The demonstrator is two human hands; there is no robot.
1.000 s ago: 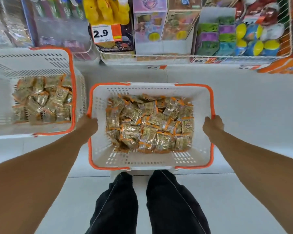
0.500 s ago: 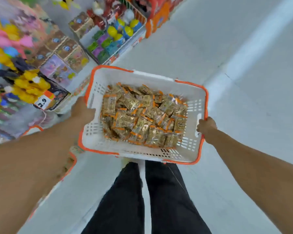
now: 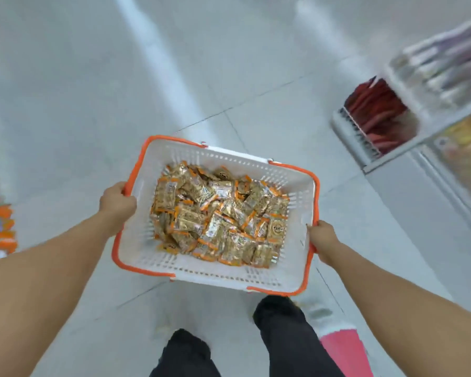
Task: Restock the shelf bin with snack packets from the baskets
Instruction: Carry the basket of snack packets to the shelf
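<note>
Snack packets (image 3: 218,219), gold-orange, fill white basket (image 3: 297,180).

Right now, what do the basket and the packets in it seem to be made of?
Basket: likely rigid plastic, matte white, with moulded slots in its walls and an orange rim. Snack packets: probably metallised film, glossy gold with orange edges; they crinkle and glint.

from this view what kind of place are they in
Most likely a shop aisle: the hands carry a shopping basket of snack packets over tiled floor, beside shelf bins of packaged goods.
</note>
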